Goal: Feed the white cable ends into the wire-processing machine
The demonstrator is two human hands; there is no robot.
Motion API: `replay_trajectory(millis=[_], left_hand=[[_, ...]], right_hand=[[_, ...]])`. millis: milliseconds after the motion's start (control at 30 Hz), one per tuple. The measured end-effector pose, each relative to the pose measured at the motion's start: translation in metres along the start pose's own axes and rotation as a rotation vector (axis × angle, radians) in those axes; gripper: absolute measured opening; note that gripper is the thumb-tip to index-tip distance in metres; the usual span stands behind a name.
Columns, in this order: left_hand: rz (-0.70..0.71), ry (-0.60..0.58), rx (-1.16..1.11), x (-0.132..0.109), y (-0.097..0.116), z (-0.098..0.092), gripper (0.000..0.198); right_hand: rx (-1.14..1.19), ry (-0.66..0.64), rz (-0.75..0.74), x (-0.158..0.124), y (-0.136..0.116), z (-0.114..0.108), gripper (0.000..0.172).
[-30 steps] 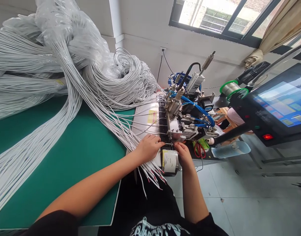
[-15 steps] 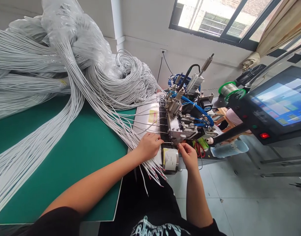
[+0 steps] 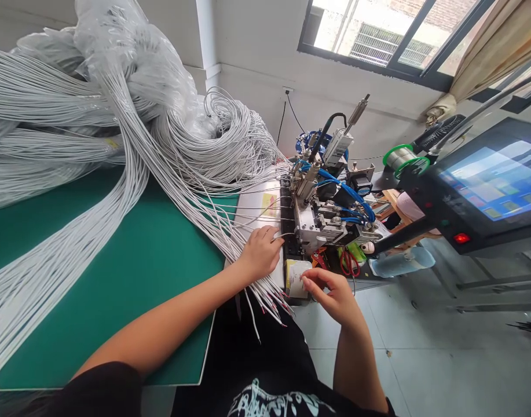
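My left hand (image 3: 262,252) is closed in a pinch on a white cable (image 3: 286,234), whose far end runs into the front of a metal machine (image 3: 311,217) with blue air hoses. Beneath this hand lies a spread of loose white cables (image 3: 269,295), some with reddish ends. My right hand (image 3: 332,292) is beside a small block with a white label (image 3: 296,277), thumb and forefinger brought together over its right side. Anything between those fingertips is too small to make out. Thin dark bits lie on the label.
Bundled white cables (image 3: 196,150), partly wrapped in plastic, cover the back of the green table (image 3: 169,301). Right of the machine are red-handled scissors (image 3: 350,262), a solder spool (image 3: 405,162), a blue plastic container (image 3: 402,262) and a touch screen (image 3: 500,179) on an arm.
My right hand has drawn back from the machine's front toward me and is now by the labelled block. My left hand has shifted slightly left and away from me, still pinching.
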State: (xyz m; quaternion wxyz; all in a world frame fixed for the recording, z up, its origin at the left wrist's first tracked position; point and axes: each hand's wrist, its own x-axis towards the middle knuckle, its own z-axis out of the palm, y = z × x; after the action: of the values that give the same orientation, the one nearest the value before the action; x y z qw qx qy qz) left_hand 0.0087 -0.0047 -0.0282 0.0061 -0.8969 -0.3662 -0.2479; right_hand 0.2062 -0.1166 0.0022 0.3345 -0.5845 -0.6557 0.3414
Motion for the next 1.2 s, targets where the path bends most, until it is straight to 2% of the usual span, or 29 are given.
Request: replay_trajectory(millis=[200,333,400,567,833,900,1000,1100,1200], left_hand=[[0.018,0.001,-0.012,0.001,-0.001,0.000,0.027],[0.002,-0.002,-0.053,0.002,-0.002,0.001,0.028],[0.000,0.006,-0.087,0.003,-0.003,0.000,0.029],[-0.017,0.043,-0.209,0.005,-0.006,-0.004,0.033],[-0.111,0.185,-0.512,0.009,-0.015,-0.004,0.036],[-0.175,0.185,-0.468,0.009,-0.016,-0.005,0.035],[-0.250,0.137,-0.269,0.007,-0.018,-0.009,0.035],[-0.166,0.031,-0.056,0.006,-0.028,-0.015,0.033],[-0.132,-0.072,0.067,0.006,-0.040,-0.019,0.019]], right_hand=[[-0.154,-0.294,0.021,-0.010,-0.015,0.018,0.026],[-0.302,-0.378,-0.005,-0.011,-0.014,0.033,0.016],[-0.358,-0.379,-0.020,-0.010,-0.013,0.036,0.017],[-0.362,-0.338,-0.054,-0.010,-0.013,0.031,0.031],[-0.311,-0.216,-0.031,-0.014,-0.012,0.033,0.027],[-0.304,-0.189,-0.037,-0.016,-0.011,0.034,0.026],[-0.290,-0.168,-0.045,-0.019,-0.010,0.035,0.026],[-0.256,-0.151,-0.046,-0.024,-0.007,0.033,0.027],[-0.224,-0.135,-0.042,-0.029,-0.002,0.029,0.028]])
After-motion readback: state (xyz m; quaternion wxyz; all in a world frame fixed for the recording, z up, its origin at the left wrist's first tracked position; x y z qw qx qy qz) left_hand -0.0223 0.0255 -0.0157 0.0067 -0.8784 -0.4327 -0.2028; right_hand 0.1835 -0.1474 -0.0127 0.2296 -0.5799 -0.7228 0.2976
